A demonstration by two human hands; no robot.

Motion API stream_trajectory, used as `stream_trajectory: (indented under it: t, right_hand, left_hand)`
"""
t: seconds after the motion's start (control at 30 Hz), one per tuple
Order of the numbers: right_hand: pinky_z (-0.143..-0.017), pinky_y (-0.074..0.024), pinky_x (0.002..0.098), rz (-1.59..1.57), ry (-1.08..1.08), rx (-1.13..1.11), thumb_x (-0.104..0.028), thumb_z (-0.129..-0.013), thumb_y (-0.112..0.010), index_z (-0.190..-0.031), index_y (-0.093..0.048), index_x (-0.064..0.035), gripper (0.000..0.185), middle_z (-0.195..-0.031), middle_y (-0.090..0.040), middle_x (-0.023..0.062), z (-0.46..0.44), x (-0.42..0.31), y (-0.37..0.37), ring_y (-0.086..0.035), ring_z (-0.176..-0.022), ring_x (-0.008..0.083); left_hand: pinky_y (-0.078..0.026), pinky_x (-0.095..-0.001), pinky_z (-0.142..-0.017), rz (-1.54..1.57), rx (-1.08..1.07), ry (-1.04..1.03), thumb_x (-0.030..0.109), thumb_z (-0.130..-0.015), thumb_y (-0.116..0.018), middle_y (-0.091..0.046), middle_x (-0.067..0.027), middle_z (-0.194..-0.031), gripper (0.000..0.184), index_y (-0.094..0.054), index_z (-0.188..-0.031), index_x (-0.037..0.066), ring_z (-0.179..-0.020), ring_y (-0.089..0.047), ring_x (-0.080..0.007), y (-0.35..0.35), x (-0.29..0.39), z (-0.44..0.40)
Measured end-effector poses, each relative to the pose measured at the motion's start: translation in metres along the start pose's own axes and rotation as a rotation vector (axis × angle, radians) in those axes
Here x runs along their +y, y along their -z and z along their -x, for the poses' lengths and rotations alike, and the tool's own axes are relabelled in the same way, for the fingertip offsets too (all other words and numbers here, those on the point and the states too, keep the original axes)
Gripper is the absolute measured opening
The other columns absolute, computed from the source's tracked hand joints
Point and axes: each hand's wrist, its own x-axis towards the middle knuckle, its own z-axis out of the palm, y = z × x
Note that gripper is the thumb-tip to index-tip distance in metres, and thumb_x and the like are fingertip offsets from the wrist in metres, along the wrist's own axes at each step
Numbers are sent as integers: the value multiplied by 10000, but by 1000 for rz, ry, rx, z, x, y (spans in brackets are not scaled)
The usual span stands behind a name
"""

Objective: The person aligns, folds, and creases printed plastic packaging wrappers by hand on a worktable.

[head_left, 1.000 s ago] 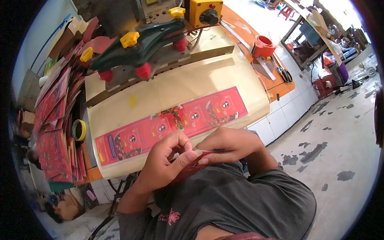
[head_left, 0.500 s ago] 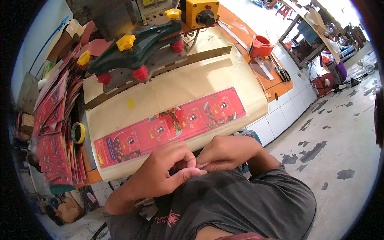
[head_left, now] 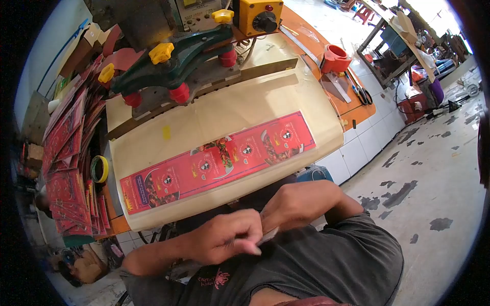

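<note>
My left hand (head_left: 230, 237) is held close to my chest, its fingers curled and its thumb sticking out; motion smears it slightly. Touching or almost touching it, my right hand (head_left: 296, 205) is closed too, knuckles up. A small pale edge shows below the right fingers, too unclear to name. Beyond both hands, a long red printed sheet (head_left: 206, 166) with food pictures lies flat on the cream-covered bed (head_left: 148, 150) of a press. Over the far side of that bed stands the press head (head_left: 196, 56), with yellow knobs and red feet.
Red printed pieces (head_left: 66, 178) are piled on the left beside a yellow tape roll (head_left: 100, 169). At the right lie a red tape dispenser (head_left: 336, 58), scissors (head_left: 364, 96) and a ruler (head_left: 339, 87). A yellow control box (head_left: 259, 17) stands at the back.
Both hands have drawn back from the bed edge toward my chest, the left one moving down most. The red sheet stays in place.
</note>
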Motion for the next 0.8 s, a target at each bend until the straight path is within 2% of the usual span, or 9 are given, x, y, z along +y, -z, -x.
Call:
stream_trajectory:
  t: [0.13,0.2,0.27,0.33,0.37,0.47,0.6,0.67,0.8]
  right_hand:
    - [-895,-539,426,-43,50,56,-189,-1003,-602,-1322,-640,-16,365,-1195,-713,187,15,-2,13,-687,-1080,337]
    - [-891,-545,416,-51,20,74,-172,-996,-614,-1324,-644,-19,363,-1200,-716,178,17,-5,15,-693,-1075,332]
    - [-888,-550,405,-54,-9,96,-156,-990,-625,-1326,-648,-22,363,-1205,-719,169,23,-7,21,-700,-1071,328]
    - [-929,-556,378,-4,-67,142,-140,-1017,-600,-1267,-667,50,321,-1251,-703,167,34,-9,34,-700,-1103,328]
    - [-892,-570,368,11,-80,195,-113,-1008,-611,-1214,-700,57,282,-1175,-734,171,37,-12,39,-729,-1035,311]
    - [-783,-558,339,-4,-98,365,-136,-952,-679,-1162,-729,22,268,-1027,-755,181,60,-4,49,-747,-913,273]
    - [-743,-536,319,73,-204,771,-272,-900,-766,-971,-741,14,295,-891,-742,106,143,32,55,-717,-824,193]
    - [-789,-540,331,-159,-118,957,-308,-926,-749,-1066,-707,14,354,-982,-735,69,167,40,57,-705,-880,184]
    - [-913,-544,360,-217,11,1258,-346,-975,-680,-1282,-586,42,504,-1189,-690,119,215,53,77,-685,-1049,212]
  left_hand:
    - [-430,-336,-831,129,-73,-120,306,-1042,-589,-525,-86,-938,301,-531,-933,32,-846,-510,-203,8,5,18]
    - [-435,-345,-862,106,148,-61,333,-1044,-582,-535,-87,-953,315,-545,-936,39,-895,-532,-216,15,2,29]
    - [-452,-392,-920,53,250,-135,352,-1044,-577,-582,-85,-886,314,-515,-929,67,-906,-596,-241,9,0,29]
    - [-455,-474,-976,403,397,-177,375,-1046,-563,-614,-82,-775,319,-464,-907,105,-865,-652,-272,2,-4,35]
    - [-457,-532,-978,420,432,-190,382,-1047,-556,-611,-73,-671,319,-421,-902,132,-785,-679,-290,5,-10,41]
    - [-495,-508,-907,487,561,-256,380,-1040,-571,-587,-59,-636,313,-425,-919,131,-704,-663,-265,23,-10,67]
    - [-511,-411,-715,275,789,-472,309,-1045,-573,-493,-7,-577,252,-424,-946,131,-523,-508,-158,34,3,110]
    - [-448,-362,-652,537,830,-605,254,-1058,-560,-411,18,-573,216,-421,-948,129,-512,-393,-127,42,12,147]
    - [-390,-331,-635,373,1177,-780,191,-1069,-534,-339,-2,-595,203,-411,-935,102,-552,-334,-133,66,36,232]
